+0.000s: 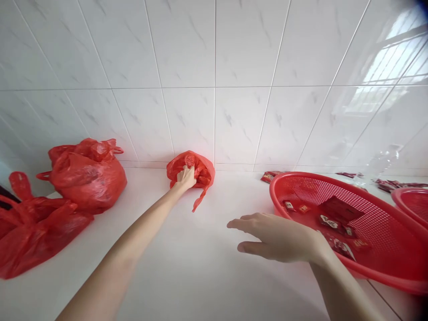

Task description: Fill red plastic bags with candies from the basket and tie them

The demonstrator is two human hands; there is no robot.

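By the tiled wall, my left hand (187,177) reaches out at the full length of the arm, its fingers closed on the gathered top of a small red plastic bag (207,168). One loose strip of that bag trails onto the white counter; what the bag contains is hidden. My right hand (277,236) hovers above the counter, open, thumb apart from the fingers, holding nothing. Close to its right stands a large red plastic basket (279,187) with perforated sides. Several small wrapped snack packets (331,222) lie inside it.
At the left sit a full red plastic bag (88,176) and a slacker one (36,236). More packets (271,176) lie behind the basket, near a clear plastic bottle (383,162). Another red basket (413,196) shows at the right edge. White tiles (187,49) bound the back.
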